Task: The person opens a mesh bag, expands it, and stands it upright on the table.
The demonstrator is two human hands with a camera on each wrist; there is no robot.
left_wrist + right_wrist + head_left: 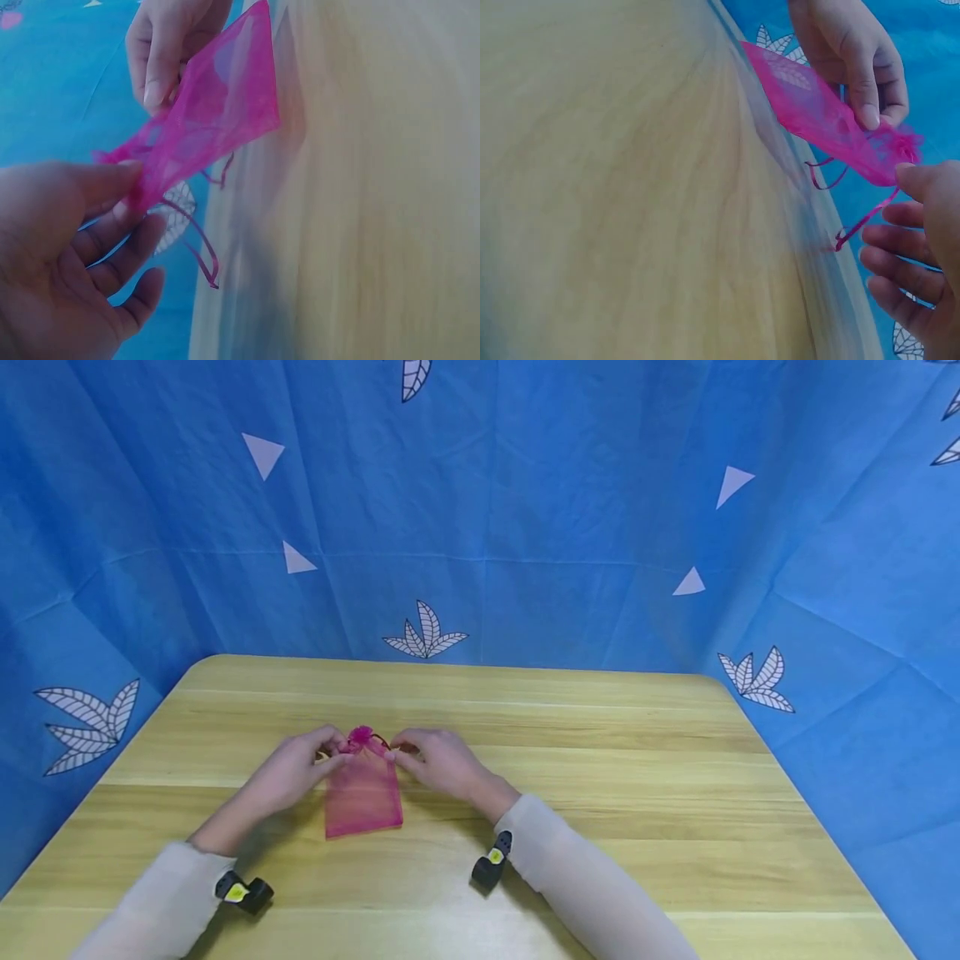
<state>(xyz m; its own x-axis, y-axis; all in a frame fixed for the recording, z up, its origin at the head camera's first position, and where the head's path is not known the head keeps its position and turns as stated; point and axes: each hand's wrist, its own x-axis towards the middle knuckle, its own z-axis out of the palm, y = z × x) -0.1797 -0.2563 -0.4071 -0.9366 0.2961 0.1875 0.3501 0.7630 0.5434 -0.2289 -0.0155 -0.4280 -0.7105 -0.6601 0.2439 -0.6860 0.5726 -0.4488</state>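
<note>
A magenta sheer drawstring pouch (365, 797) hangs between both hands over the table, its ruffled top (362, 734) gathered at the far end. My left hand (295, 770) pinches the pouch's upper left edge between thumb and forefinger. On the other side, my right hand (444, 765) pinches the upper right edge near the neck. In the left wrist view, thin drawstring loops (214, 262) dangle below the mesh. The right wrist view shows the pouch body (810, 109) flat and see-through, with the right hand's other fingers loosely spread beneath its top.
The wooden table (600, 793) stretches away to the right of the hands. Behind and beside it hangs a blue cloth (562, 485) printed with white leaves and triangles. Each wrist carries a small black camera, one on the left (243, 892) and another on the right (491, 864).
</note>
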